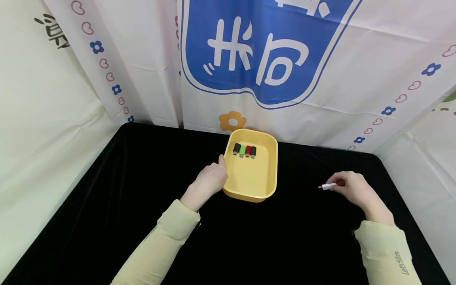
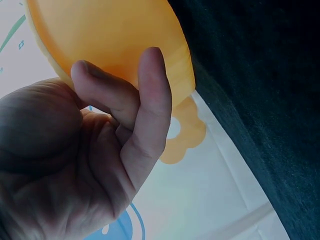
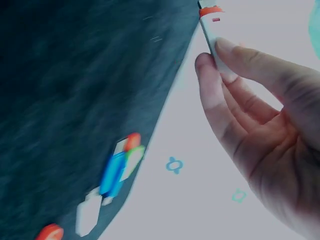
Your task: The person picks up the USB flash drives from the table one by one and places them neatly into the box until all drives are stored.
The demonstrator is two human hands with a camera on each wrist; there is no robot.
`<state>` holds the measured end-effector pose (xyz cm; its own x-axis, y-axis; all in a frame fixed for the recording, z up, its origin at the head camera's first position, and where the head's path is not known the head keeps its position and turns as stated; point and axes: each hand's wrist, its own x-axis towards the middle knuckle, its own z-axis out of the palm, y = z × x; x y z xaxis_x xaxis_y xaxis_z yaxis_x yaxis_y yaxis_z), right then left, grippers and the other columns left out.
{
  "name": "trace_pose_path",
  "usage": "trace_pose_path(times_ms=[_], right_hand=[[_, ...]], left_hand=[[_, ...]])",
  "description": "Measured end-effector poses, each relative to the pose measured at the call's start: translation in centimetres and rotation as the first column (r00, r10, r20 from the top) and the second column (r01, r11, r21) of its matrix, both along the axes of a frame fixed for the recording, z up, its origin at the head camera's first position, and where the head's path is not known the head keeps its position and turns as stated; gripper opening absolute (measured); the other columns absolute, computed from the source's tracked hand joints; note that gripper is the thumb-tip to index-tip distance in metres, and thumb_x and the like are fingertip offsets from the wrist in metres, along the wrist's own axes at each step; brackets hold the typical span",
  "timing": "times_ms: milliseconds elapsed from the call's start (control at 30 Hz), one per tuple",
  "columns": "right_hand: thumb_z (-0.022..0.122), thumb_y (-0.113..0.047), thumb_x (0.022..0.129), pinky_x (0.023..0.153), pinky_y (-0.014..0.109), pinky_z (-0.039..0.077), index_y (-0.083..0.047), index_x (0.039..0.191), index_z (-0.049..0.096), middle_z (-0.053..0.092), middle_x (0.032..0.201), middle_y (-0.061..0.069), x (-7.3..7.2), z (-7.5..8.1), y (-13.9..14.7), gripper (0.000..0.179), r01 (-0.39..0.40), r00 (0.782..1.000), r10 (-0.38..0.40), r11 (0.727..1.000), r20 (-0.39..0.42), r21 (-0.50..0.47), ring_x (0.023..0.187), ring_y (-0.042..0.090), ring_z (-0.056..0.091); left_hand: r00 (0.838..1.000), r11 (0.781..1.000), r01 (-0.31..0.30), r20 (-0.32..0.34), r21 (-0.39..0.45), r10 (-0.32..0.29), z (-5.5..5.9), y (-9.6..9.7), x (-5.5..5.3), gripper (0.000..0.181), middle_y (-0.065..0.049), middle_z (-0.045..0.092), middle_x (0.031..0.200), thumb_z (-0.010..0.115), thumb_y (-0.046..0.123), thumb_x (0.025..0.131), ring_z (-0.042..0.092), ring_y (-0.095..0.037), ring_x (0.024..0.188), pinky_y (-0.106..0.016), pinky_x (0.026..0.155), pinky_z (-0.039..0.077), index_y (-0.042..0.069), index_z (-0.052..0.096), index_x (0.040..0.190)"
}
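A yellow plastic tray (image 1: 251, 178) sits at the back middle of the black table. Inside it several USB flash drives stand in a row: a black one (image 1: 236, 148), a green one (image 1: 242, 150), a red one (image 1: 248, 150) and another black one (image 1: 253, 151). My left hand (image 1: 211, 176) grips the tray's left side, thumb at the rim and fingers along the outer wall (image 2: 182, 70). Off to the right, above the table, my right hand (image 1: 352, 188) pinches a white USB flash drive (image 3: 212, 37) between thumb and fingers. Its red-collared metal plug points away from the hand.
In the right wrist view, blurred white (image 3: 89, 215), blue (image 3: 111, 175), green (image 3: 132, 162) and orange-red (image 3: 50, 233) pieces lie on the black cloth (image 1: 160, 178). The head view does not show them. A printed white curtain (image 1: 320, 126) hangs behind the table.
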<state>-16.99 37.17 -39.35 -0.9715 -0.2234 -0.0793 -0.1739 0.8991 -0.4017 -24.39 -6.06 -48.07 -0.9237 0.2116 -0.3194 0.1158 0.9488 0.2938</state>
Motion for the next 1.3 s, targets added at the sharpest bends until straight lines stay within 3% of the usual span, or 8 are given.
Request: trace_pose_path(times_ms=[100,267,500,700,900,1033,1167,1300], right_hand=[[0.078,0.005,0.106,0.074,0.024,0.054,0.002,0.108,0.087,0.085,0.105,0.021,-0.3,1.1,-1.2,0.009,-0.010,1.000,0.010,1.000,-0.017,-0.018,0.085,0.013,0.064],[0.078,0.001,0.109,0.079,0.026,0.060,0.005,0.119,0.088,0.088,0.117,0.025,-1.0,2.8,-3.6,0.015,-0.044,0.998,0.042,0.998,-0.049,-0.039,0.096,0.021,0.076],[0.079,0.000,0.109,0.076,0.023,0.058,0.005,0.123,0.088,0.089,0.111,0.021,-2.1,4.1,-7.7,0.018,-0.086,0.996,0.083,0.992,-0.039,-0.093,0.090,0.017,0.075],[0.080,-0.001,0.108,0.082,0.028,0.065,0.004,0.118,0.089,0.089,0.108,0.019,-3.0,3.8,-11.1,0.014,-0.107,0.994,0.110,0.980,0.008,-0.168,0.091,0.018,0.078],[0.080,0.000,0.107,0.089,0.041,0.067,0.006,0.119,0.089,0.089,0.117,0.024,-3.9,3.3,-13.7,0.016,-0.137,0.989,0.126,0.975,-0.072,-0.178,0.100,0.029,0.081],[0.076,0.002,0.109,0.087,0.042,0.063,0.008,0.128,0.085,0.087,0.114,0.025,-4.7,2.8,-15.1,0.022,-0.154,0.985,0.141,0.976,-0.094,-0.154,0.094,0.030,0.077],[0.070,0.004,0.112,0.085,0.042,0.062,0.011,0.137,0.080,0.085,0.112,0.025,-5.8,2.3,-16.2,0.028,-0.152,0.988,0.145,0.981,-0.061,-0.120,0.090,0.028,0.073],[0.068,0.005,0.112,0.095,0.051,0.067,0.011,0.140,0.079,0.083,0.128,0.029,-6.8,1.5,-16.9,0.030,-0.148,0.989,0.146,0.985,-0.023,-0.089,0.105,0.036,0.078]], left_hand=[[1.000,1.000,0.004,-0.012,0.006,-0.004,-0.3,0.0,-0.1,0.081,-0.006,0.067,0.081,0.057,0.021,0.123,0.063,-0.015,0.060,-0.027,0.052,0.049,-0.009,0.012,0.184],[0.999,1.000,0.013,-0.044,0.019,-0.012,-0.6,-0.2,-0.1,0.080,-0.006,0.067,0.079,0.058,0.019,0.122,0.063,-0.015,0.059,-0.026,0.052,0.049,-0.010,0.016,0.183],[0.998,1.000,0.017,-0.063,0.024,-0.016,-0.8,-0.2,0.0,0.079,-0.007,0.067,0.079,0.058,0.018,0.122,0.064,-0.015,0.059,-0.026,0.052,0.049,-0.011,0.018,0.182],[0.998,1.000,0.022,-0.061,0.020,-0.020,-0.8,-0.1,-0.1,0.079,-0.007,0.068,0.082,0.058,0.019,0.122,0.064,-0.015,0.061,-0.027,0.053,0.050,-0.010,0.017,0.183],[0.999,1.000,0.008,-0.042,0.022,-0.007,-0.7,0.2,-0.1,0.080,-0.007,0.068,0.083,0.057,0.019,0.122,0.064,-0.016,0.061,-0.028,0.054,0.050,-0.009,0.015,0.184],[0.999,1.000,-0.002,-0.039,0.021,0.003,-0.2,0.3,0.1,0.078,-0.007,0.069,0.084,0.056,0.019,0.123,0.064,-0.015,0.061,-0.027,0.054,0.050,-0.008,0.015,0.184],[0.999,1.000,-0.006,-0.044,0.020,0.007,0.1,0.4,0.4,0.077,-0.007,0.069,0.084,0.056,0.019,0.123,0.064,-0.015,0.061,-0.026,0.054,0.050,-0.009,0.017,0.184],[0.999,1.000,-0.003,-0.040,0.016,0.003,-0.1,0.3,0.3,0.078,-0.006,0.069,0.083,0.056,0.019,0.123,0.063,-0.015,0.061,-0.027,0.054,0.049,-0.009,0.016,0.184]])
